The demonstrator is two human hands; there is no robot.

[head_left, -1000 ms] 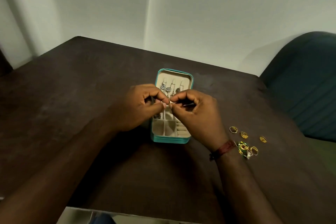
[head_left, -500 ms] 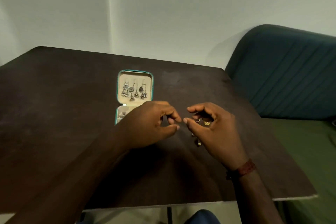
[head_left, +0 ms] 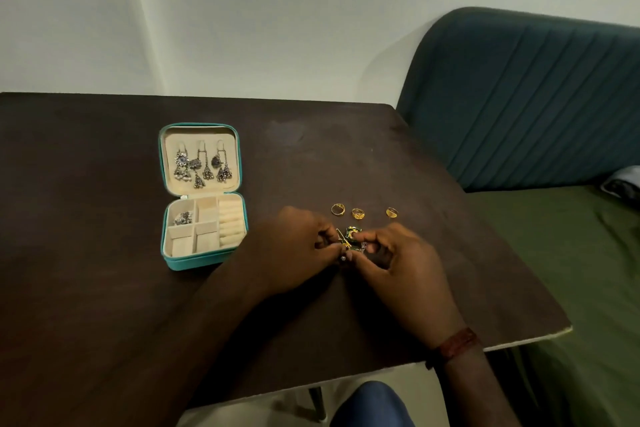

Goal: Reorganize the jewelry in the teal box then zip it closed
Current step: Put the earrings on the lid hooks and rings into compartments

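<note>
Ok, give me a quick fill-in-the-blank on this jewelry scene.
The teal box lies ___.
___ gold rings lie on the table.
The silver earrings hang in its ___.
The left hand and right hand pinch the green-and-gold piece right of the ___.
Missing: open, three, lid, box.

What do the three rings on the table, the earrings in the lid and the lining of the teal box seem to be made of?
Three rings: likely gold or gold-plated metal, yellow and shiny. Earrings: probably silver-tone metal, dull grey with dark patches. Lining: seems soft cream fabric, matte, no glare; exact cloth unclear.
</note>
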